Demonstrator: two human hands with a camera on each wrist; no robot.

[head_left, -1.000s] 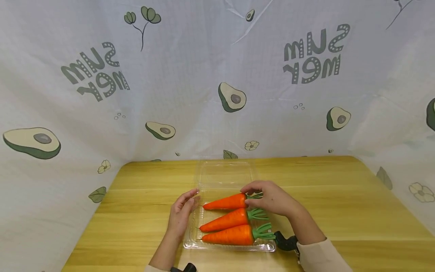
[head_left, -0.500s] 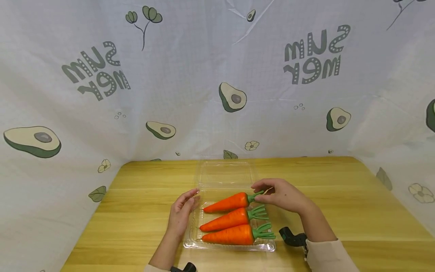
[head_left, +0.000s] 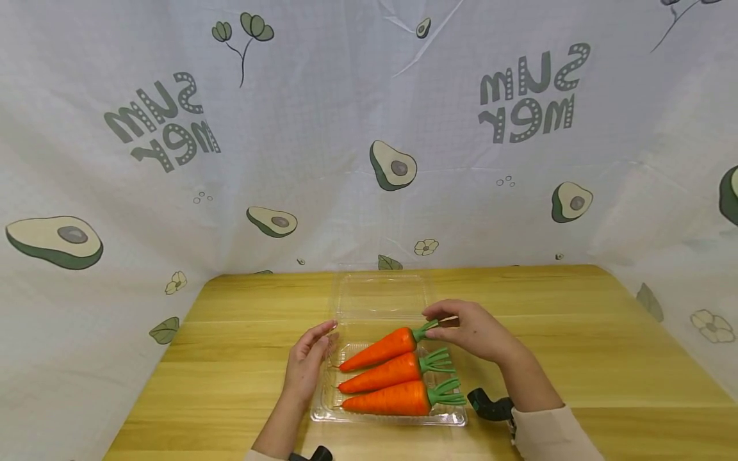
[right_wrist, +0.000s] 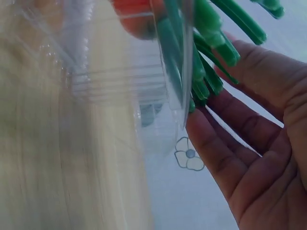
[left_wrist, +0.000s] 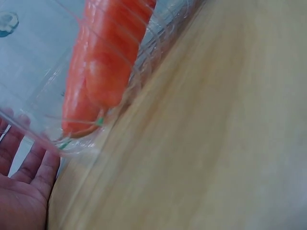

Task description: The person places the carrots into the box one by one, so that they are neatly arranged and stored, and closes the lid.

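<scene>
Three orange carrots with green stalks lie side by side in a clear plastic clamshell box (head_left: 380, 419), tips pointing left. My right hand (head_left: 475, 330) pinches the stalks of the farthest carrot (head_left: 380, 351), which slants with its stalk end up toward the back right. In the right wrist view, green stalks (right_wrist: 206, 81) show between the thumb and fingers. The middle carrot (head_left: 383, 373) and nearest carrot (head_left: 389, 400) lie below it. My left hand (head_left: 305, 368) is at the box's left side, fingers loosely bent; the left wrist view shows its fingertips right at the clear wall.
The box's clear lid (head_left: 383, 294) is folded back flat on the wooden table (head_left: 242, 358). A white cloth (head_left: 323, 128) printed with avocados hangs behind and at both sides. Black wrist mounts (head_left: 490, 406) sit on both forearms.
My right hand has slid from the farthest carrot's top onto its stalks. That carrot has tilted, its tip shifting toward the near left, against the middle one. My left hand has stayed put.
</scene>
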